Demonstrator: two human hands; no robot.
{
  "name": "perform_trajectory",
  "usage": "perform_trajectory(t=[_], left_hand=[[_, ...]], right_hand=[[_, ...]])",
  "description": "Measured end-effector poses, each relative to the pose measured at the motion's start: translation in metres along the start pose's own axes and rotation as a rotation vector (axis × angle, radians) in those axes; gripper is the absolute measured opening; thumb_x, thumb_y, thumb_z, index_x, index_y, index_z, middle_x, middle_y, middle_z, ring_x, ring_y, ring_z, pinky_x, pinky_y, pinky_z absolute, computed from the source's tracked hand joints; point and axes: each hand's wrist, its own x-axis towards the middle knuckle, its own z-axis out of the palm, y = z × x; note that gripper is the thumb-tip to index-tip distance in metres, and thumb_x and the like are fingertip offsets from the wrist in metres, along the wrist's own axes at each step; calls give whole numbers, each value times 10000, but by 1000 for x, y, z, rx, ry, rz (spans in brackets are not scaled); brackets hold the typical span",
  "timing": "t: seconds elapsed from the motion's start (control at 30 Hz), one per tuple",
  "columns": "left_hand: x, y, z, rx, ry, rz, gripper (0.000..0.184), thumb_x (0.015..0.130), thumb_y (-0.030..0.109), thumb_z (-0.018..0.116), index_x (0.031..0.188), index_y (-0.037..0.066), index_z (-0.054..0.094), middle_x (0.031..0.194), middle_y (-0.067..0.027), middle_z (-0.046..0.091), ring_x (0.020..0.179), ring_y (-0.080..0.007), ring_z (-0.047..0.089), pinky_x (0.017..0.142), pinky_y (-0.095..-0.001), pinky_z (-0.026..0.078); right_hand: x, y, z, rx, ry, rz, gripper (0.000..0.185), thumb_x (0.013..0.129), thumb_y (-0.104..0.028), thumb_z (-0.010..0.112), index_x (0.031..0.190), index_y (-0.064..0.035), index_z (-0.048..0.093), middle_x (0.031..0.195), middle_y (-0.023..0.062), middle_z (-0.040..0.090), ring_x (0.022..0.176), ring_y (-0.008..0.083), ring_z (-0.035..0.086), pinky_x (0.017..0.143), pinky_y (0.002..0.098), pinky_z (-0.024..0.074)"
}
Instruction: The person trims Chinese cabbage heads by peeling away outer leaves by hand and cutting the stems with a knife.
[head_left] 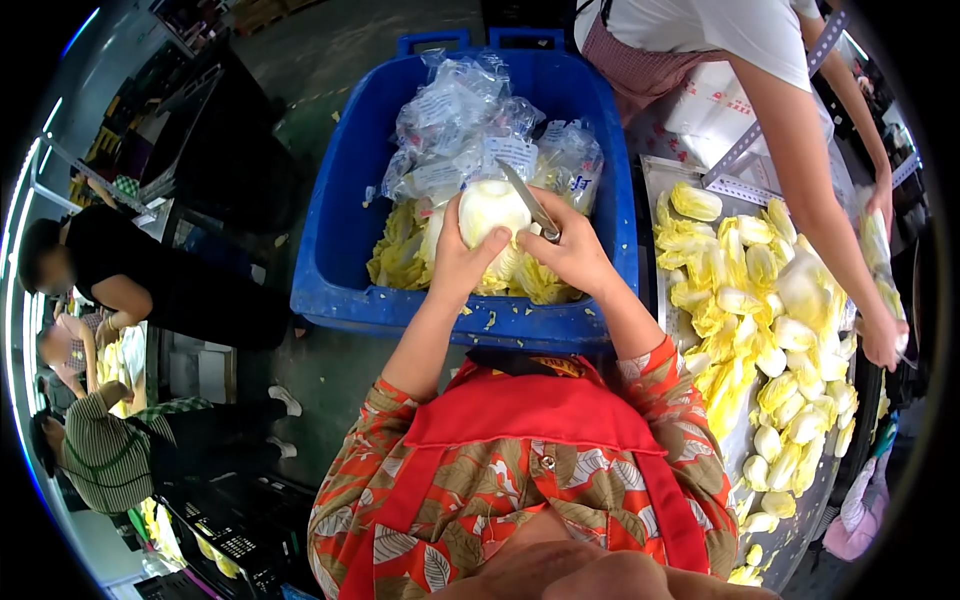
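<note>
The left hand [466, 250] is curled about the left side of one cabbage [494, 206], while the right hand [572, 243] is wrapped around the handle of one knife [524, 190] and is also set against the cabbage's right side. By this two-sided hold the cabbage seems to be steadied, and the blade, slanted toward the top of the frame, appears to be turned away from the left fingers. The cabbage is held at upper centre over one blue bin [400, 308], presumably so that scraps are caught. In it, several plastic bags [440, 125] are heaped, too crumpled to be counted, above yellow leaves [398, 255]. On the tabletop [805, 520] at right, dozens of small cabbages [775, 345] are spread, too overlapped for exact counting, probably for easy reach by one co-worker [800, 140] at upper right. At left, three more people are seen.
</note>
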Motion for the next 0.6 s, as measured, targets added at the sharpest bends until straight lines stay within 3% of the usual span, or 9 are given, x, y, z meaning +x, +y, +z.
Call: perform_trajectory(t=[0.1, 0.23, 0.3, 0.37, 0.4, 0.47, 0.5, 0.53, 0.6], left_hand=[[-1, -1, 0, 15, -18, -52, 672, 742, 173, 762, 1272, -22, 398, 1161, -119, 535, 1066, -186, 535, 890, -307, 448], [0, 3, 3, 189, -32, 52, 696, 738, 188, 771, 1279, -19, 386, 1161, -127, 536, 1068, -200, 531, 892, -315, 447], [2, 4, 4, 250, -4, 112, 701, 736, 189, 773, 1281, -15, 383, 1160, -133, 537, 1061, -210, 535, 889, -319, 448], [3, 5, 3, 659, 171, 191, 722, 731, 210, 783, 1287, -7, 377, 1164, -144, 533, 1057, -232, 539, 897, -332, 445], [5, 3, 1, 658, 171, 191, 722, 731, 210, 783, 1287, -7, 377, 1164, -144, 533, 1057, -232, 539, 897, -332, 445], [10, -4, -8, 431, 249, 177, 723, 737, 209, 778, 1293, -4, 366, 1191, -152, 520, 1072, -243, 536, 904, -345, 444], [11, -3, -13, 308, 230, 53, 644, 818, 245, 707, 1303, 1, 360, 1228, -143, 498, 1102, -236, 522, 909, -353, 444], [11, -4, -14, 310, 238, 54, 644, 818, 245, 707, 1303, 1, 360, 1228, -143, 498, 1102, -236, 522, 909, -353, 444], [15, -5, -17, -253, 276, -143, 553, 898, 281, 606, 1313, 13, 357, 1255, -132, 478, 1120, -224, 510, 904, -349, 448]], right_hand=[[-1, 6, 2, 56, 4, 46, 530, 758, -114, 634, 1255, -14, 480, 897, 96, 604, 790, 144, 556, 724, 268, 455], [-3, 8, 6, 61, 27, 42, 512, 750, -96, 630, 1235, -7, 492, 865, 83, 581, 755, 128, 530, 699, 256, 444], [-3, 11, 11, 106, 205, 21, 416, 742, -75, 618, 1147, -5, 552, 768, 42, 544, 682, 102, 488, 630, 251, 420], [-4, 16, 4, 0, 186, 70, 362, 740, -71, 613, 1091, 7, 571, 729, 25, 533, 653, 91, 473, 600, 253, 407], [-5, 20, -1, -106, 168, 120, 310, 737, -67, 608, 1035, 18, 591, 691, 7, 523, 624, 81, 458, 570, 255, 394], [-4, 35, -10, -54, 166, 144, 262, 738, -65, 604, 984, 25, 596, 667, -9, 516, 603, 76, 453, 552, 252, 385], [-3, 34, -9, -2, 162, 169, 216, 739, -63, 600, 933, 32, 601, 643, -24, 509, 583, 71, 447, 534, 249, 375], [-6, 18, -15, 125, 154, 299, 183, 743, -73, 601, 897, 24, 592, 633, -27, 512, 548, 57, 448, 499, 230, 359], [-7, 19, -28, 180, 16, 298, 161, 734, -67, 612, 881, -6, 588, 609, -25, 507, 486, 50, 439, 441, 218, 330]])
